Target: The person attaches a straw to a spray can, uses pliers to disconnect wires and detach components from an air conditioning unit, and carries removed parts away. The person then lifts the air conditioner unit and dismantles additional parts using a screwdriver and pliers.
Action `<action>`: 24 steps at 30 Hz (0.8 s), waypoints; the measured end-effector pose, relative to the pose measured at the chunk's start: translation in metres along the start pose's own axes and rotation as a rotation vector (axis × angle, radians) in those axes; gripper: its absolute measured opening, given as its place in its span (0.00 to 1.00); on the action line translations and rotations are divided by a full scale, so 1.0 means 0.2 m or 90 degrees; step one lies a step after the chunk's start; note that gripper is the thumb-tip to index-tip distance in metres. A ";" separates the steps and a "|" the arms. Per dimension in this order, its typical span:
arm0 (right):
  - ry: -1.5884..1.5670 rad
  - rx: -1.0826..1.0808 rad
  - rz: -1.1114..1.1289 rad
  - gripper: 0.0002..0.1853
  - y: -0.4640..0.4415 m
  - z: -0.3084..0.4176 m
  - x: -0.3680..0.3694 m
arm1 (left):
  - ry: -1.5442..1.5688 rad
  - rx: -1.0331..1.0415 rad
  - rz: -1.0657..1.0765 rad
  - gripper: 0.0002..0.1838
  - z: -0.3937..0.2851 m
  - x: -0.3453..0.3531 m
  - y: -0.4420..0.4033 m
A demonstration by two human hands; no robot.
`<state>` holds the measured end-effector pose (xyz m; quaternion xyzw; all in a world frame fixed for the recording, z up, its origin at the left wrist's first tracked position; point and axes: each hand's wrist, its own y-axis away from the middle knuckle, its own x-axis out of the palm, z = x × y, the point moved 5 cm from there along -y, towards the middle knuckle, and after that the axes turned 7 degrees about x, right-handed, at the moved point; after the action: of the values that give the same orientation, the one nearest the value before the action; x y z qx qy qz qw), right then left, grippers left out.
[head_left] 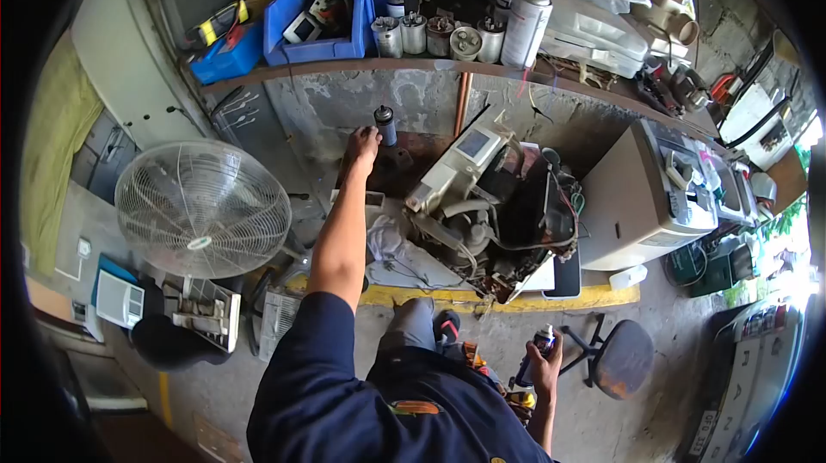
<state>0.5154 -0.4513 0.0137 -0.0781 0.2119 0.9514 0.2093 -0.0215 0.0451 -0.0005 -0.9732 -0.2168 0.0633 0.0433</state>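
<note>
My left arm stretches forward to the back of the bench. There my left hand (365, 145) has its fingers curled against the left side of a small blue-grey can (386, 128) with a dark top. I cannot tell whether the can is resting or lifted. Low on the right, my right hand (545, 363) is wrapped round a dark spray can (543, 339) with a white nozzle, held by my hip. Between and ahead of the hands sits an opened machine (482, 226) with exposed hoses, wires and a panel with a small screen (472, 144).
A shelf (344, 65) above holds blue bins (288, 46), spray cans (524, 26) and several metal capacitors (414, 33). A large fan (205, 209) stands left. To the right are a white cabinet (632, 196), a stool (625, 360) and a vehicle's rear (744, 385).
</note>
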 end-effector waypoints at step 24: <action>0.047 0.259 -0.313 0.34 0.62 0.05 0.68 | -0.451 0.276 -0.141 0.15 0.76 0.39 -1.03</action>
<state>0.3389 -0.4992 0.0355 -0.1177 0.3797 0.8071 0.4366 -0.0585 0.2737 -0.1350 -0.8306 -0.3027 0.4328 0.1764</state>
